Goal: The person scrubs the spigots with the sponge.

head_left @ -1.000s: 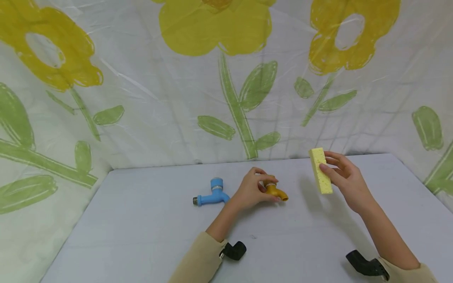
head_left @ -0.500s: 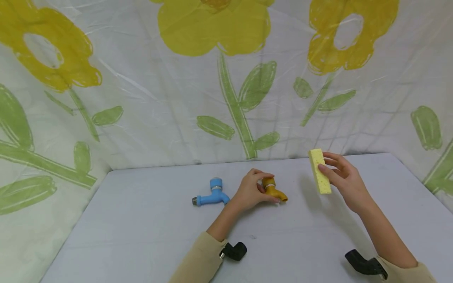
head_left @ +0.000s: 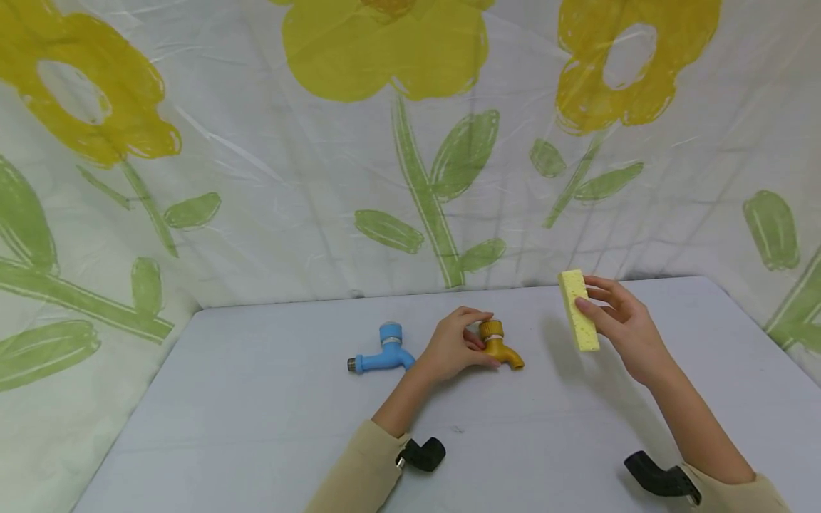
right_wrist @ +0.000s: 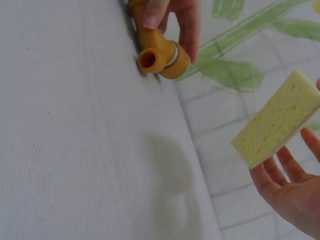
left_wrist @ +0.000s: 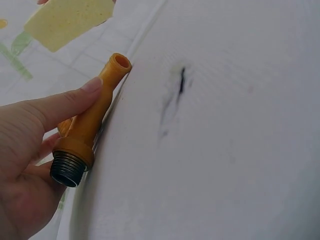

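Note:
My left hand (head_left: 452,347) holds a yellow tap (head_left: 497,348), thumb along its near side and fingers behind it. The tap's round cap points up and its spout faces right. In the left wrist view, the dark threaded inlet (left_wrist: 67,170) of the tap shows at the near end. My right hand (head_left: 631,331) pinches a pale yellow sponge (head_left: 579,311) above the table, its shadow falling below. The sponge (right_wrist: 280,120) stands on edge between thumb and fingers. A blue tap (head_left: 385,355) lies left of my left hand, its spout end partly hidden behind the wrist.
A white-covered table (head_left: 256,427) spreads under both hands. Behind it hangs a white sheet (head_left: 288,235) painted with yellow flowers and green leaves. A black camera mount (head_left: 425,454) sticks out from the left sleeve, another black mount (head_left: 661,476) from the right.
The fingers of my left hand have slid slightly left off the yellow tap's cap, which shows more fully now. The spout has shifted a little. The right hand with the sponge has barely moved.

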`<act>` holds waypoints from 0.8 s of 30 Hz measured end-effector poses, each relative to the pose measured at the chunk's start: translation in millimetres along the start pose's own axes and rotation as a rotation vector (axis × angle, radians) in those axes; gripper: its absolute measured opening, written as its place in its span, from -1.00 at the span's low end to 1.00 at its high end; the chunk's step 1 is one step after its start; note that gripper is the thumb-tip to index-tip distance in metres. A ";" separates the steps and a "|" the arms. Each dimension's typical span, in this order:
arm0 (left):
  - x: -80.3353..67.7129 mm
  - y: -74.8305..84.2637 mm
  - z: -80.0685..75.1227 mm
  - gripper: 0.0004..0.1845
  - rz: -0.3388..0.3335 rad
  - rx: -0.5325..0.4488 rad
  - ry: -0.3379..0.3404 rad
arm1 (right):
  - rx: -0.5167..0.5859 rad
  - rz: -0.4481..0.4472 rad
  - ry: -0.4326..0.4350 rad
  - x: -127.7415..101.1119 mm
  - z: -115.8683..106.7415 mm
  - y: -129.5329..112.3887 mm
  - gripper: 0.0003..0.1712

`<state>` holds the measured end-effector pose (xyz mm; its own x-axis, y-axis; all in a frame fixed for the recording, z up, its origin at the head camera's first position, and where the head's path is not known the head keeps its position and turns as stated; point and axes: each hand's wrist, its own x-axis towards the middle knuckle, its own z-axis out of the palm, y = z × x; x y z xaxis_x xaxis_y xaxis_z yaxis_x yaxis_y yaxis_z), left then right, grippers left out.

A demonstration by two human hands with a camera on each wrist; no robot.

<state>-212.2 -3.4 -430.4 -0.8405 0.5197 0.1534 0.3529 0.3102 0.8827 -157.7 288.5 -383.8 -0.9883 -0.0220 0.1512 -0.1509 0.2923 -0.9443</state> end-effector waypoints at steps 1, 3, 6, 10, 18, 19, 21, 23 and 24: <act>0.1 0.2 -0.3 -0.21 0.003 0.003 -0.001 | -0.002 -0.001 0.001 -0.1 0.1 -0.3 -0.52; 0.2 0.0 -0.6 -0.22 0.007 0.009 -0.002 | -0.005 -0.002 0.002 -0.2 0.6 -0.9 -0.52; 0.1 -0.5 -1.1 -0.23 0.012 0.013 -0.007 | -0.010 -0.002 0.003 -0.5 1.9 -1.8 -0.52; -0.8 -1.2 -2.4 -0.25 0.018 0.010 -0.022 | -0.015 0.004 -0.001 -0.8 4.8 -3.6 -0.51; -5.6 1.8 -12.5 -0.27 0.017 0.055 -0.027 | -0.021 0.005 -0.019 -3.1 15.8 -10.3 -0.53; -6.7 2.8 -15.1 -0.29 0.018 0.061 -0.022 | -0.023 0.005 -0.023 -3.0 17.8 -11.3 -0.52; -9.0 5.4 -21.0 -0.36 0.026 0.078 -0.010 | -0.029 0.011 -0.032 -2.8 21.7 -13.5 -0.51; -11.9 7.7 -27.0 -0.42 0.032 0.094 0.005 | -0.042 0.013 -0.042 -2.5 25.4 -16.0 -0.48; -14.1 9.5 -30.5 -0.45 0.035 0.093 0.013 | -0.046 0.013 -0.049 -2.1 27.2 -17.0 -0.47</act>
<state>-209.5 -32.0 -410.6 -0.8320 0.5215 0.1891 0.4179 0.3650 0.8320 -153.6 257.6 -376.0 -0.9903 -0.0639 0.1235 -0.1379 0.3367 -0.9314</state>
